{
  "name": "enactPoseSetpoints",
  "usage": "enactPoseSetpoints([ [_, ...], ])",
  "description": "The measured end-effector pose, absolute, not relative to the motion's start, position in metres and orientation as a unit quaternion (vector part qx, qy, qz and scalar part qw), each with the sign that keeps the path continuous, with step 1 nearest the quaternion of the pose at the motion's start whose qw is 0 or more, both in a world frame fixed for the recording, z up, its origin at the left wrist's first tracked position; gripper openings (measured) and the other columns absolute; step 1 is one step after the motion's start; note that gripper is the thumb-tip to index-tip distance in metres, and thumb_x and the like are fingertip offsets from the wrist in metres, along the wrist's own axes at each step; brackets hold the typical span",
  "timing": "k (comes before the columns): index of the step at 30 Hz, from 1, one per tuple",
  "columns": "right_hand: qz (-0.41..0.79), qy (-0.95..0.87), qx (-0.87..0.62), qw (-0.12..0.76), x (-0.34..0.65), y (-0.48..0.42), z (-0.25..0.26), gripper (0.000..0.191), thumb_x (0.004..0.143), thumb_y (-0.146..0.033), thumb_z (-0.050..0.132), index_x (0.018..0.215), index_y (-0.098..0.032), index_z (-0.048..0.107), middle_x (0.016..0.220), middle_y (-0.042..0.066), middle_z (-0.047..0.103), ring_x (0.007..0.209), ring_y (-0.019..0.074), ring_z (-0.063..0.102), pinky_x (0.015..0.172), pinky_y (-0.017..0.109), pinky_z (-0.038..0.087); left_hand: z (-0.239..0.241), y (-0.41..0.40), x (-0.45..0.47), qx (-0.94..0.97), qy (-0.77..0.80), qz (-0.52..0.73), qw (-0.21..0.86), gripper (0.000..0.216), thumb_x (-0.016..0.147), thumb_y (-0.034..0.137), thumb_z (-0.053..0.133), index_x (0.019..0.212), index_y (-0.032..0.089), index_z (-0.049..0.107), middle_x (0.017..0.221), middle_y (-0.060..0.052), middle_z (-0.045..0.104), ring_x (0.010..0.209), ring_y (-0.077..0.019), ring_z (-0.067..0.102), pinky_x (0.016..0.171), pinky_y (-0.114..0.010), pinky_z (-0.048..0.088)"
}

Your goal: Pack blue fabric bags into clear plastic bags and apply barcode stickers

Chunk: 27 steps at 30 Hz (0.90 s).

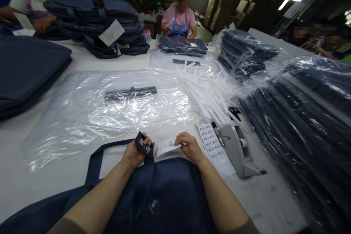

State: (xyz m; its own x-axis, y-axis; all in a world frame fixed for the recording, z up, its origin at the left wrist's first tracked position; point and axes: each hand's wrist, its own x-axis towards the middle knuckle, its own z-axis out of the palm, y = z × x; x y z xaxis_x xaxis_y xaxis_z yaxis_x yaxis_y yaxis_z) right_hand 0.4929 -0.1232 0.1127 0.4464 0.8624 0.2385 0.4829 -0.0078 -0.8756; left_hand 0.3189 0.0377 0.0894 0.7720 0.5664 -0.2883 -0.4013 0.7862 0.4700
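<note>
One tape dispenser point(238, 150) — two hands.

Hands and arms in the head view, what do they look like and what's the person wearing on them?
Both forearms are bare from wrist nearly to elbow. The left hand and right hand wear no gloves, and no rings, watch or bracelet show. At the bottom edge of the picture, a grey-brown sleeve begins on each arm. No markings are visible.

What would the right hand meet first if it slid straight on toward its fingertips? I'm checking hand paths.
The right hand points left; it would probably meet the small black card tag held in the left hand.
</note>
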Motion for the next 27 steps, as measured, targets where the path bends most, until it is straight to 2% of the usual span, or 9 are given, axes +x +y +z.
enactPoseSetpoints([
  [5, -0.042, -0.655, -0.632, 0.412, 0.492, -0.127, 0.118, 0.032, 0.076, -0.005, 0.049, 0.062, -0.025, 0.07, 0.11, 0.005, 0.062, 0.109, 0.0205, 0.051, 0.09, 0.038, 0.046, 0.091, 0.038, 0.319, 0.186, 0.218, 0.254, 0.924, 0.019, 0.082, 0.01, 0.038, 0.075, 0.014, 0.056, 0.06, -0.002, 0.037, 0.057, -0.0151, 0.044, 0.062, -0.027, 0.049],
  [8, -0.019, -0.639, -0.654, 0.403, 0.489, -0.128, 0.115, 0.033, 0.078, -0.006, 0.046, 0.069, -0.024, 0.072, 0.118, 0.006, 0.059, 0.108, 0.0195, 0.053, 0.086, 0.035, 0.05, 0.089, 0.039, 0.319, 0.187, 0.216, 0.248, 0.926, 0.016, 0.082, 0.011, 0.04, 0.077, 0.014, 0.055, 0.062, -0.002, 0.038, 0.059, -0.0158, 0.045, 0.057, -0.025, 0.046],
  [12, 0.107, -0.631, -0.679, 0.359, 0.486, -0.129, 0.109, 0.038, 0.073, -0.005, 0.044, 0.088, -0.023, 0.073, 0.098, 0.004, 0.068, 0.089, 0.0148, 0.064, 0.082, 0.029, 0.053, 0.088, 0.04, 0.319, 0.182, 0.215, 0.252, 0.926, 0.014, 0.081, 0.012, 0.041, 0.077, 0.015, 0.054, 0.062, -0.002, 0.038, 0.059, -0.0157, 0.046, 0.058, -0.025, 0.046],
  [16, 0.135, -0.61, -0.685, 0.373, 0.486, -0.13, 0.105, 0.041, 0.075, -0.009, 0.049, 0.109, -0.022, 0.068, 0.102, 0.004, 0.069, 0.094, 0.0164, 0.064, 0.089, 0.032, 0.052, 0.09, 0.04, 0.318, 0.176, 0.22, 0.25, 0.926, 0.014, 0.082, 0.012, 0.041, 0.077, 0.015, 0.054, 0.061, -0.002, 0.039, 0.058, -0.0157, 0.046, 0.058, -0.025, 0.047],
  [18, 0.117, -0.609, -0.684, 0.384, 0.487, -0.129, 0.108, 0.031, 0.08, -0.017, 0.053, 0.105, -0.023, 0.069, 0.101, 0.006, 0.067, 0.092, 0.0166, 0.063, 0.087, 0.032, 0.051, 0.089, 0.04, 0.319, 0.175, 0.225, 0.245, 0.927, 0.015, 0.082, 0.013, 0.041, 0.077, 0.015, 0.054, 0.06, -0.002, 0.039, 0.058, -0.0159, 0.046, 0.057, -0.025, 0.047],
  [20, 0.059, -0.605, -0.687, 0.399, 0.486, -0.125, 0.114, 0.018, 0.081, -0.024, 0.057, 0.091, -0.023, 0.072, 0.103, 0.008, 0.062, 0.096, 0.0184, 0.059, 0.087, 0.034, 0.049, 0.088, 0.039, 0.32, 0.179, 0.229, 0.24, 0.926, 0.013, 0.081, 0.012, 0.042, 0.077, 0.015, 0.055, 0.061, -0.002, 0.04, 0.058, -0.0163, 0.047, 0.057, -0.026, 0.048],
  [22, 0.027, -0.58, -0.706, 0.405, 0.483, -0.119, 0.123, 0.015, 0.082, -0.029, 0.058, 0.082, -0.02, 0.07, 0.099, 0.009, 0.06, 0.093, 0.0189, 0.057, 0.085, 0.034, 0.048, 0.087, 0.038, 0.321, 0.187, 0.231, 0.236, 0.925, 0.011, 0.079, 0.01, 0.045, 0.078, 0.015, 0.055, 0.062, -0.003, 0.043, 0.061, -0.0168, 0.049, 0.059, -0.026, 0.049],
  [24, 0.073, -0.539, -0.734, 0.406, 0.48, -0.112, 0.135, 0.017, 0.082, -0.028, 0.057, 0.094, -0.019, 0.065, 0.077, 0.002, 0.058, 0.072, 0.0144, 0.056, 0.073, 0.03, 0.048, 0.086, 0.038, 0.321, 0.195, 0.23, 0.235, 0.924, 0.01, 0.078, 0.008, 0.048, 0.077, 0.015, 0.055, 0.063, -0.003, 0.045, 0.064, -0.0177, 0.052, 0.061, -0.026, 0.05],
  [27, 0.241, -0.437, -0.753, 0.43, 0.477, -0.103, 0.15, 0.036, 0.078, -0.023, 0.056, 0.113, -0.021, 0.057, 0.053, -0.008, 0.042, 0.045, 0.0085, 0.041, 0.051, 0.023, 0.043, 0.086, 0.037, 0.321, 0.199, 0.224, 0.241, 0.923, 0.01, 0.076, 0.007, 0.049, 0.076, 0.015, 0.054, 0.063, -0.003, 0.046, 0.066, -0.0183, 0.054, 0.065, -0.028, 0.052],
])
